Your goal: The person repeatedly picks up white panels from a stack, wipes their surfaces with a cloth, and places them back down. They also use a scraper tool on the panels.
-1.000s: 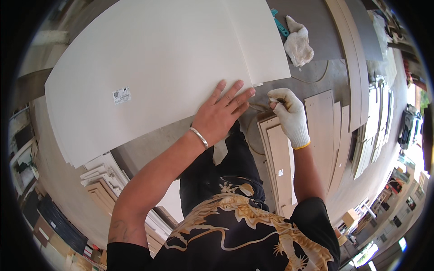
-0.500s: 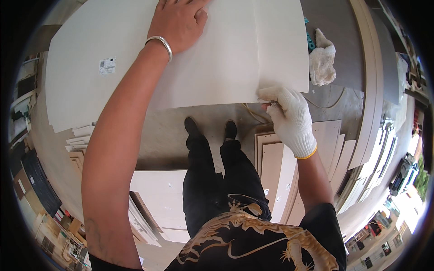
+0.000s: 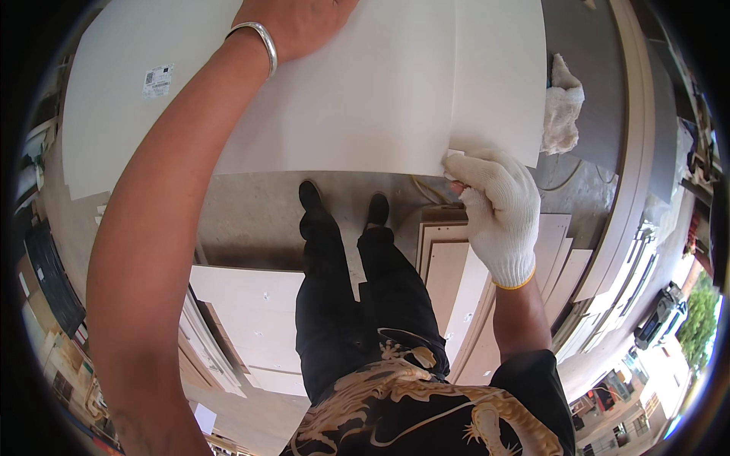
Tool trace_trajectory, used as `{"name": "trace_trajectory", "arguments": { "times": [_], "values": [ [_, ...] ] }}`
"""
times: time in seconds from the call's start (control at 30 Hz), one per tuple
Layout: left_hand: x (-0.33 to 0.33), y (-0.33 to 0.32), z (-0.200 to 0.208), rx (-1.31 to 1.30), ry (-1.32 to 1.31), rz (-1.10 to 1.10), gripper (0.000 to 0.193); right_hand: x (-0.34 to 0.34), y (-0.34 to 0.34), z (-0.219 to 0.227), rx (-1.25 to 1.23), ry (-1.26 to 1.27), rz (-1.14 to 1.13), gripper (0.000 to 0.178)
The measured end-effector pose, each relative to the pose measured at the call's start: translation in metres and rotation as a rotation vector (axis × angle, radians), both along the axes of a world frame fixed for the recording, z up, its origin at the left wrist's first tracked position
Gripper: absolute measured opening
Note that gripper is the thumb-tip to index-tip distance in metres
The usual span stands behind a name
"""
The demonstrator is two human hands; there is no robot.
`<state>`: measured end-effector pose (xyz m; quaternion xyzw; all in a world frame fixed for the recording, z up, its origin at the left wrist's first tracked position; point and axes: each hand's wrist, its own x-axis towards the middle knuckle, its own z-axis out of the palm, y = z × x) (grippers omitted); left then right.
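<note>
A large pale panel (image 3: 342,114) lies in front of me, with a printed label (image 3: 158,81) on its left part. My bare left hand (image 3: 300,26), a silver bangle at its wrist, rests on the far part of the panel. Its thumb reaches outward, but the upper picture edge cuts off most of its fingers. At the panel's near right edge is my right hand (image 3: 498,197) in a white knitted glove. Its fingers are pinched together, a small white bit showing at the tips; what it is I cannot make out.
A crumpled white cloth glove (image 3: 563,106) lies on a grey surface (image 3: 589,64) right of the panel. Stacked boards (image 3: 445,289) stand beside my legs on the right, more pale boards (image 3: 258,311) on the left. A cable (image 3: 563,178) runs behind my right hand.
The view has shifted, so my left hand sits farther up and left, partly out of the picture. My right hand stays pinched at the panel's near edge, its wrist a little lower.
</note>
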<state>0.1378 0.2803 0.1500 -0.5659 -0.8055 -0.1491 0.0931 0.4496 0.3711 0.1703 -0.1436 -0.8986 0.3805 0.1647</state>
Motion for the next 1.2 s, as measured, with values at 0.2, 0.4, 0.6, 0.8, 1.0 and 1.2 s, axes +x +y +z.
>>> {"name": "trace_trajectory", "arguments": {
  "times": [0.2, 0.4, 0.6, 0.8, 1.0, 1.2],
  "values": [
    [0.000, 0.000, 0.002, -0.013, 0.010, 0.012, 0.045, 0.000, 0.002, 0.002, 0.080, -0.009, 0.044, 0.038],
    [0.002, 0.000, 0.001, 0.007, -0.012, 0.020, 0.045, -0.004, 0.004, 0.007, 0.219, -0.042, 0.111, 0.042],
    [0.000, 0.001, -0.001, 0.011, -0.023, 0.017, 0.045, -0.005, -0.007, 0.012, 0.277, -0.092, 0.132, 0.041],
    [0.000, 0.002, -0.002, 0.039, 0.010, 0.017, 0.044, -0.001, -0.005, 0.011, 0.059, -0.019, 0.016, 0.037],
    [-0.002, 0.000, -0.002, 0.021, -0.020, 0.001, 0.045, 0.000, -0.004, 0.010, 0.102, -0.071, 0.029, 0.035],
    [0.001, 0.000, -0.002, 0.033, 0.036, 0.015, 0.045, -0.008, -0.004, 0.018, 0.240, -0.114, 0.084, 0.038]
  ]
}}
